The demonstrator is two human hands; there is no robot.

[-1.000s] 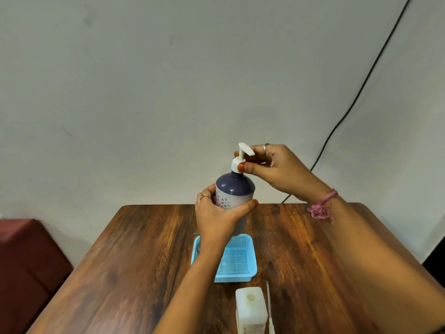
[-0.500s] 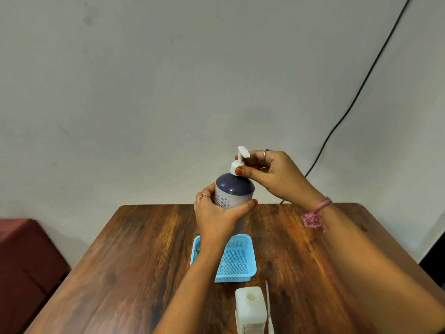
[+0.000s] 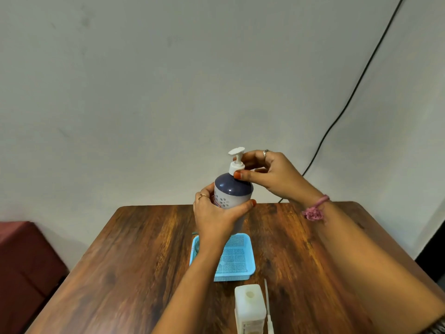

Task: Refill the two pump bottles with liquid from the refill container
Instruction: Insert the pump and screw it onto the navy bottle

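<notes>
Above one blue tray (image 3: pixel 237 266), two hands grip one pump bottle (image 3: pixel 232 189): left hand (image 3: pixel 214 216) body, right hand (image 3: pixel 269 175) collar.

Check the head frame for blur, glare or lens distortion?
Head view: wide-angle bend at the edges, table sides splay; small glare spots on the bottle's dark dome; both hands sharp, left hand, right hand; the near white container is soft and cropped.

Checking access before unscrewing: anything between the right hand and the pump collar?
Nothing visible. Right hand fingertips already touch the pump collar; left hand wraps the bottle body lower down, clear of it.
</notes>
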